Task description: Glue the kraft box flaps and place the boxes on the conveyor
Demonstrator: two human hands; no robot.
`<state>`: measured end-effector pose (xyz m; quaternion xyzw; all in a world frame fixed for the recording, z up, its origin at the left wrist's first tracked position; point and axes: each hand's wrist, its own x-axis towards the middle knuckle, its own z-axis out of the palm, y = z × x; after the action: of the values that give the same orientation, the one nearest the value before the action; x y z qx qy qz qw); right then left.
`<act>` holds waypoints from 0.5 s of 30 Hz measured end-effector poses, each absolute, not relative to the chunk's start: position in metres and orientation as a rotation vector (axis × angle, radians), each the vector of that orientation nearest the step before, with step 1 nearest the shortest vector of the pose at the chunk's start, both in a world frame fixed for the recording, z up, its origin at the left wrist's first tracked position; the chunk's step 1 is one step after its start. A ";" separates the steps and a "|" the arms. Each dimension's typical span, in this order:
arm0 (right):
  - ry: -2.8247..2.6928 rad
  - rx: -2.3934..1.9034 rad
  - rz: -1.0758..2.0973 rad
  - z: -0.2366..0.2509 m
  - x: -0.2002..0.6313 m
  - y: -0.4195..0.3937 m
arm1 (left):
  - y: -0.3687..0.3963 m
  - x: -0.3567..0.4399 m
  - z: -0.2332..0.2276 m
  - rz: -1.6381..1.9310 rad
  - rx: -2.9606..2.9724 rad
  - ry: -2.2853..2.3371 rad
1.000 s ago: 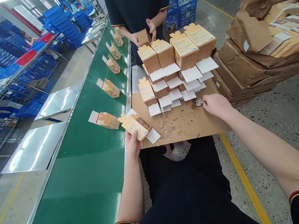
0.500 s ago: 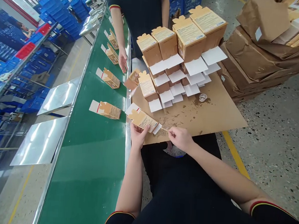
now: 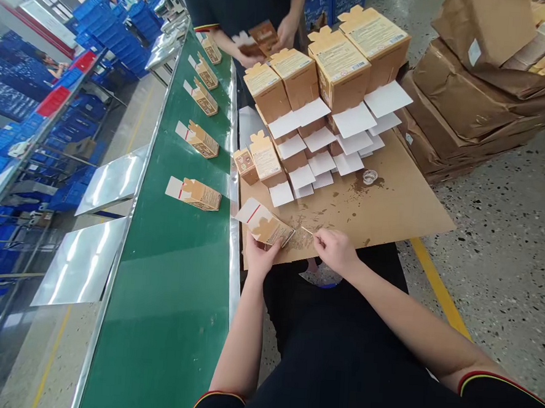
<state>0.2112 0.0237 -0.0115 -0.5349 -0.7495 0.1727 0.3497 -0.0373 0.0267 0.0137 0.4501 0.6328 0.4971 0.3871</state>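
My left hand [image 3: 259, 257] holds a small tan carton [image 3: 267, 226] with a white flap at the near edge of the brown cardboard sheet [image 3: 392, 211]. My right hand [image 3: 335, 250] pinches a thin wooden stick [image 3: 306, 231] whose tip points at the carton's end. A small clear cup [image 3: 370, 177] stands on the sheet among brown stains, apart from both hands. Behind it rises a stack of open tan cartons [image 3: 306, 107] with white flaps hanging out.
A green conveyor belt [image 3: 174, 296] runs along my left carrying several cartons [image 3: 200, 194]. A co-worker's hands [image 3: 283, 32] hold a carton at the far end. Brown paper bundles [image 3: 483, 75] pile up at the right. Blue crates [image 3: 102, 33] line the far left.
My right hand left the clear cup and came to the carton with the stick. My left hand turned the carton over. The co-worker set a carton by the stack and picked up another.
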 end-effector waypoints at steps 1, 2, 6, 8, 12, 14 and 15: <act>-1.881 -1.381 0.448 -0.011 0.218 0.021 | 0.024 -0.036 0.013 1.251 1.175 1.634; -1.826 -1.373 0.451 -0.010 0.225 0.017 | 0.022 -0.035 0.012 1.239 1.202 1.657; -1.692 -1.354 0.489 -0.003 0.242 -0.003 | 0.019 -0.033 0.012 1.206 1.236 1.716; -1.650 -1.341 0.530 0.003 0.243 -0.012 | 0.021 -0.030 0.013 1.193 1.238 1.727; -1.597 -1.298 0.653 0.011 0.238 -0.021 | 0.025 -0.024 0.013 1.184 1.255 1.726; -1.580 -1.285 0.706 0.014 0.239 -0.021 | 0.025 -0.035 0.014 1.208 1.253 1.745; -1.580 -1.282 0.733 0.015 0.241 -0.020 | 0.023 -0.046 0.017 1.235 1.235 1.790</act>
<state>0.2413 -0.0199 0.0155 -0.5232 -0.6448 0.2993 0.4700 -0.0464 0.0228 0.0165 0.4687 0.6792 0.4688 0.3150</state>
